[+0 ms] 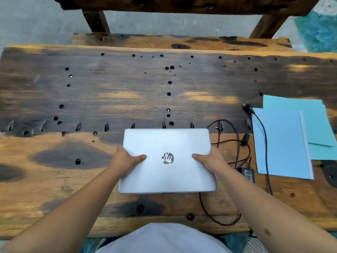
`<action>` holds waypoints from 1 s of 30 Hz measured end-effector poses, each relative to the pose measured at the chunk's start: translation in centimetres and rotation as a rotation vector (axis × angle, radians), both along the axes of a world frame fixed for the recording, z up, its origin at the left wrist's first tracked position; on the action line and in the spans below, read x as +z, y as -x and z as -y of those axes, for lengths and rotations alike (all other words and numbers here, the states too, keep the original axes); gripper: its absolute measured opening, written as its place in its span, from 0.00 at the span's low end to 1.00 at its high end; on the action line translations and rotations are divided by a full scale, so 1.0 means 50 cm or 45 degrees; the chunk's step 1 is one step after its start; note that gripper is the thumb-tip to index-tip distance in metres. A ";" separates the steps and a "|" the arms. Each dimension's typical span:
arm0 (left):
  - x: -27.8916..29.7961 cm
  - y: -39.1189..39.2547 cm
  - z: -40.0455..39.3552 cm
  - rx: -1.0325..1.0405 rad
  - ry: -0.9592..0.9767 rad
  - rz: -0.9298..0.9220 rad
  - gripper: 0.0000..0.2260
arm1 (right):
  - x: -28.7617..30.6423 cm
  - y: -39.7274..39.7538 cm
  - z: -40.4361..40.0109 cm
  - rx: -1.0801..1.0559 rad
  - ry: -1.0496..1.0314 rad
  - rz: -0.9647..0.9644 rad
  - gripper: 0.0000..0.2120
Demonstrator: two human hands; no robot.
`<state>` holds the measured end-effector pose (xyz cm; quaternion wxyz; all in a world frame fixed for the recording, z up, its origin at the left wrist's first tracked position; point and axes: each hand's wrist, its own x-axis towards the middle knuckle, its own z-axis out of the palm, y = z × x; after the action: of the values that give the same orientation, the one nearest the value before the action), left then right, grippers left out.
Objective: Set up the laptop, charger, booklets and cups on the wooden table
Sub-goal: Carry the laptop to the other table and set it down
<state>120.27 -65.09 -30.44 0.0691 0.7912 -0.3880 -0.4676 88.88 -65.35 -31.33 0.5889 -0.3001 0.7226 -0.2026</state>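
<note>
A closed silver laptop (166, 141) lies in the near middle of the wooden table (109, 92). My left hand (125, 158) grips its left edge with the thumb on the lid. My right hand (212, 159) grips the right edge the same way. Right of the laptop the black charger brick (248, 174) lies with its tangled cable (237, 143); its plug (246, 106) rests by the booklets. Light blue booklets (280, 143) and a teal one (317, 125) lie overlapped at the right. No cups are in view.
A dark wooden bench (178, 41) stands beyond the table's far edge. The tabletop is rough, with many holes and notches. A loop of cable (218, 220) hangs over the near edge. Teal carpet (319, 30) shows at the far right.
</note>
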 end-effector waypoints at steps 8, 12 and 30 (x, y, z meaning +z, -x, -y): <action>-0.079 -0.018 0.096 0.018 -0.058 0.071 0.36 | -0.077 -0.028 0.100 0.009 -0.087 -0.169 0.29; -0.108 -0.017 0.125 0.063 -0.077 0.096 0.39 | -0.099 -0.037 0.128 0.023 -0.143 -0.382 0.33; -0.127 0.036 0.119 0.209 0.024 0.167 0.38 | -0.133 -0.043 0.138 0.062 -0.182 -0.622 0.35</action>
<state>118.46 -71.05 -36.81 0.0890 0.8487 -0.3297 -0.4039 91.05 -72.27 -38.00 0.4211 -0.3150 0.8485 -0.0582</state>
